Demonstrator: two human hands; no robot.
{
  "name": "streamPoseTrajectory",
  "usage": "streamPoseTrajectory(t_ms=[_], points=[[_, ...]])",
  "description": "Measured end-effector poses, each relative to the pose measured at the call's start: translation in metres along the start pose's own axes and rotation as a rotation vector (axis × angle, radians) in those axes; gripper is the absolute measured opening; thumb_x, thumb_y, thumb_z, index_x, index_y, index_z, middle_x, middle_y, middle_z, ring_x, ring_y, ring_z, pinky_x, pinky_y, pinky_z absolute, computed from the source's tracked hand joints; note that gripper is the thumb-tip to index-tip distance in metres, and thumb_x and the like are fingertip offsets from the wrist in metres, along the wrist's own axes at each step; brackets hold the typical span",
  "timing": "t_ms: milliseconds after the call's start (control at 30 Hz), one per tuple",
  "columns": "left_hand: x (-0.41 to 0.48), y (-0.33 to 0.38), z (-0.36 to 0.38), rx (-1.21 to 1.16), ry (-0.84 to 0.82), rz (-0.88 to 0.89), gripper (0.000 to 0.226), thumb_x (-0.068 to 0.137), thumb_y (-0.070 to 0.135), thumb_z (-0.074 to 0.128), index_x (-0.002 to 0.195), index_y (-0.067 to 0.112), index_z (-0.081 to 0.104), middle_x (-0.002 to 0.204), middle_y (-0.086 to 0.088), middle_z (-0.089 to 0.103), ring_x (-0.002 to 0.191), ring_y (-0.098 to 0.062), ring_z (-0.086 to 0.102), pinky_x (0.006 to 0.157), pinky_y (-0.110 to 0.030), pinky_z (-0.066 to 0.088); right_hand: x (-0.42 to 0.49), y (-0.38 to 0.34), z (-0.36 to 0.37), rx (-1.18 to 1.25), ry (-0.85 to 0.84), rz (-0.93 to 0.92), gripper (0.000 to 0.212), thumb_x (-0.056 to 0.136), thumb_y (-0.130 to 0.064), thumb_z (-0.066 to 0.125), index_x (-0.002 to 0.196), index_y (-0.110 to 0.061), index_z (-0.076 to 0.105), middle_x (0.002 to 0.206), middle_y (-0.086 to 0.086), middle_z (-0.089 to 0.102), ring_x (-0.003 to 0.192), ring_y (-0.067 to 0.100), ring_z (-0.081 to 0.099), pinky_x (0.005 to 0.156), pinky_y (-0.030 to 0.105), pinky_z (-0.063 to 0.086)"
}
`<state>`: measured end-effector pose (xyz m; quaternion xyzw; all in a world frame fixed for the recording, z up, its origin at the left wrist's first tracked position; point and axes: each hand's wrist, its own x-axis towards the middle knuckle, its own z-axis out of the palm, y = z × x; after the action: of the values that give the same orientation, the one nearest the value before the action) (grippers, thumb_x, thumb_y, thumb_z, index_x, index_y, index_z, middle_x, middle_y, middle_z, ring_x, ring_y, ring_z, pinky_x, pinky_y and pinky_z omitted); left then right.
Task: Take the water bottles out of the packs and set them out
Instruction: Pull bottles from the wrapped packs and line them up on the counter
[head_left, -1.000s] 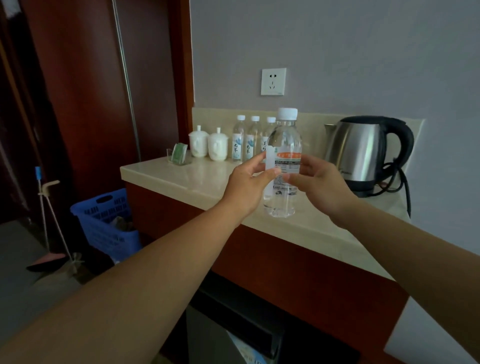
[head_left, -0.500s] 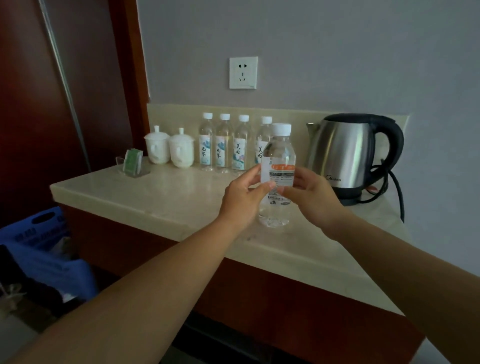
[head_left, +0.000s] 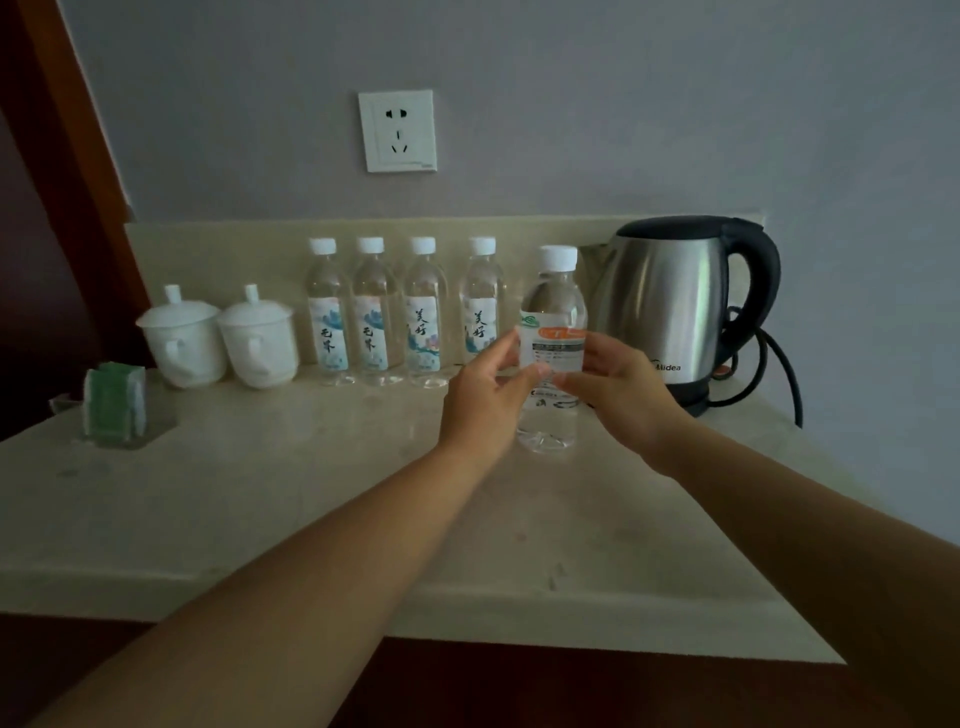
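held bottle: clear plastic water bottle with white cap and orange-and-white label (head_left: 553, 332), upright, between both hands, in front of the back row and just left of the kettle; can't tell if its base touches the worktop or hangs just above it
left hand (head_left: 483, 400): fingers and thumb closed on the bottle's left side at label height, forearm reaching in from lower left
right hand (head_left: 618, 384): closed on the bottle's right side at the same height, thumb across the label front, forearm coming from lower right
worktop: pale beige stone worktop (head_left: 260, 493) with a low matching upstand at the back, dark wood front below
bottle row: four clear water bottles with white caps and blue-printed labels (head_left: 400, 312), upright, side by side against the upstand, left of the held bottle; the rightmost one partly hidden by the left hand's fingers
kettle: stainless steel electric kettle with black handle and base (head_left: 670, 306), back right, close behind the right hand, black cord looping off to the right
cups: two white ceramic lidded cups (head_left: 218, 338), touching, left of the bottle row
holder: small clear holder with green packets (head_left: 114, 405), near the left edge, apart from the cups
wall: grey wall with a white socket (head_left: 397, 130) above the bottle row
in the way: kettle and rightmost row bottle flank the gap behind the held bottle; front worktop bare
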<state>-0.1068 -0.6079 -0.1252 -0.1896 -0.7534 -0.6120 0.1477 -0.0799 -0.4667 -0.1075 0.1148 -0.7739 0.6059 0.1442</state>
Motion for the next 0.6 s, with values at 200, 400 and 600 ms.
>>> streamPoseTrajectory(t_ms=[200, 400, 600], points=[[0.018, -0.016, -0.004, 0.011, -0.060, 0.029, 0.051, 0.087, 0.030, 0.064, 0.136, 0.024, 0.050, 0.122, 0.001, 0.063, 0.105, -0.011, 0.063, 0.095, -0.039, 0.050, 0.010, 0.006, 0.010, 0.025, 0.081, 0.021, 0.035, 0.087, 0.003, 0.060, 0.116, -0.016, 0.063, 0.107, 0.001, 0.071, 0.099, 0.012, 0.067, 0.085, 0.025, 0.053], [0.030, -0.032, 0.004, -0.016, 0.063, -0.015, 0.051, 0.079, 0.032, 0.073, 0.127, 0.026, 0.058, 0.108, 0.022, 0.057, 0.080, 0.020, 0.052, 0.079, -0.013, 0.044, 0.016, 0.031, 0.019, -0.208, 0.112, 0.152, 0.046, 0.083, 0.007, 0.059, 0.118, -0.023, 0.060, 0.117, 0.000, 0.067, 0.103, 0.004, 0.063, 0.086, 0.021, 0.052], [0.042, -0.046, 0.010, -0.045, 0.081, -0.065, 0.046, 0.079, 0.026, 0.074, 0.122, 0.015, 0.062, 0.113, -0.002, 0.067, 0.098, -0.008, 0.062, 0.087, -0.023, 0.049, 0.029, 0.053, 0.026, -0.256, 0.247, 0.179, 0.041, 0.079, 0.000, 0.068, 0.113, -0.025, 0.066, 0.110, 0.000, 0.070, 0.106, 0.018, 0.064, 0.101, 0.043, 0.046]])
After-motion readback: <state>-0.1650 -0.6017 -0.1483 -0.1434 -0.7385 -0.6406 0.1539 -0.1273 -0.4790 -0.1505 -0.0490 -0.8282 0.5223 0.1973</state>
